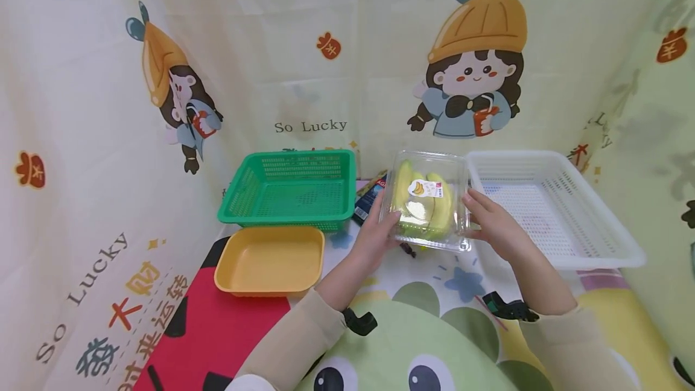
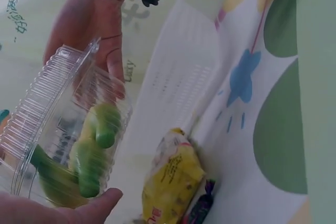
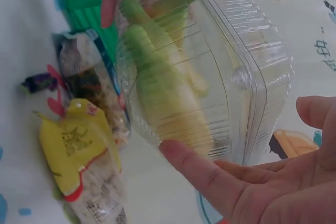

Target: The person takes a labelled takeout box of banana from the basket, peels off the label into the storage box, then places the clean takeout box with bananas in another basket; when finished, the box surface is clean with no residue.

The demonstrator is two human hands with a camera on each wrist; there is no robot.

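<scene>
Bananas [image 1: 404, 189] lie in a clear plastic box [image 1: 458, 168] with a white banana label, held up tilted over the table. My left hand [image 1: 374, 237] grips the box's left side, its thumb on the near face. At the box's right side is my right hand [image 1: 496, 225]; in the right wrist view its fingers [image 3: 202, 177] are fairly straight and touch the plastic, with the thumb spread away. Under the box, in that view, are a yellow snack bag [image 3: 79, 145], a dark-and-clear packet [image 3: 86, 72] and a small purple-wrapped piece [image 3: 39, 84].
A green basket [image 1: 230, 213] stands at the back left, with a yellow-orange tray [image 1: 228, 285] in front of it. To the right is a white basket [image 1: 602, 222]. A printed curtain [image 1: 380, 65] hangs behind, and a cartoon-patterned cloth [image 1: 239, 330] covers the table.
</scene>
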